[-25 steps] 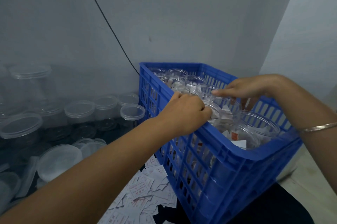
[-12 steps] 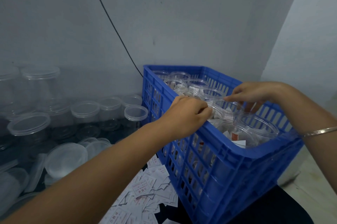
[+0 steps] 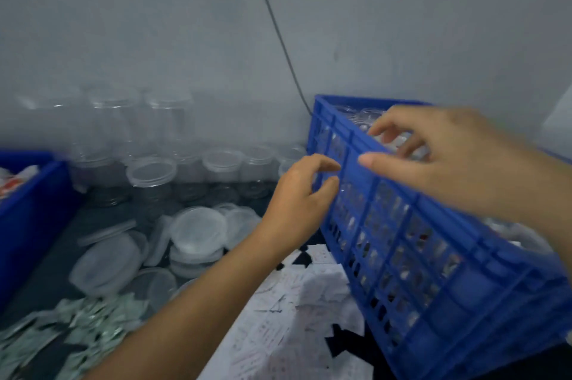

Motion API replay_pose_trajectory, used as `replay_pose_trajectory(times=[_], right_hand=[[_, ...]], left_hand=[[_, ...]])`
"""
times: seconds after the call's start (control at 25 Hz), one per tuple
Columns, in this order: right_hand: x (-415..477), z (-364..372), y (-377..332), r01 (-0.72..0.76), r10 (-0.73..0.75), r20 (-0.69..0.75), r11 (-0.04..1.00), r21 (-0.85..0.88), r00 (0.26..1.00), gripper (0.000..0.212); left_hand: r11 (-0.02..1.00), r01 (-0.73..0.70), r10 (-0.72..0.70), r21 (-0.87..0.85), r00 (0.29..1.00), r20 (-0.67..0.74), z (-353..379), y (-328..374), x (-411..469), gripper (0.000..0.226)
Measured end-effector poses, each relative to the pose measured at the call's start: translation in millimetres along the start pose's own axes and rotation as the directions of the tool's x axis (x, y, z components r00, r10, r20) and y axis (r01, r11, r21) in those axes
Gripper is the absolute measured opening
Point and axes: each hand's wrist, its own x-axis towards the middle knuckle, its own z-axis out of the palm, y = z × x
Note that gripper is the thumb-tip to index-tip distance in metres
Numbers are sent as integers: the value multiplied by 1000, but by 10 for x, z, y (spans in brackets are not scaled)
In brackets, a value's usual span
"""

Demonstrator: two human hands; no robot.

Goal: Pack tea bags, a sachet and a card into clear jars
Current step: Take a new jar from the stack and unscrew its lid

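Observation:
A blue slatted crate (image 3: 433, 255) stands at the right with several clear jars (image 3: 365, 119) inside, seen blurred over its rim and through its wall. My left hand (image 3: 297, 203) hovers beside the crate's left wall, fingers loosely curled and holding nothing. My right hand (image 3: 439, 156) is above the crate's near rim with fingers spread and nothing in it. White cards (image 3: 297, 311) lie in a heap below the crate. Greenish sachets (image 3: 80, 327) are scattered at the lower left.
Empty clear jars (image 3: 151, 175) stand in rows against the grey wall. Loose clear lids (image 3: 198, 231) are stacked in front of them. A second blue bin (image 3: 34, 209) sits at the far left. A dark cable (image 3: 278, 39) runs down the wall.
Both hands have come out of the crate and moved left. The view has swung left, so the jars, lids, sachets and the second bin now show.

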Motion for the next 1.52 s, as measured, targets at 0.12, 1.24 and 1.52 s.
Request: replay_pose_trajectory(times=[0.12,1.24,1.52], right_hand=[[-99,468,-437,126,-117,174,991,-43,978,51],[1973,2709,-1652,-227,-44,358,699,678,933,55],[1236,1946,-1603,-16,-243,278,727,687,929,85]], left_hand=[[992,113,-111,57,993,-48,-337,-372,-185,19],[883,460,-463,-89,825,-325,-2144,-1691,-91,42],[915,179,-38,360,930,-367,-1980,-1010,-887,80]])
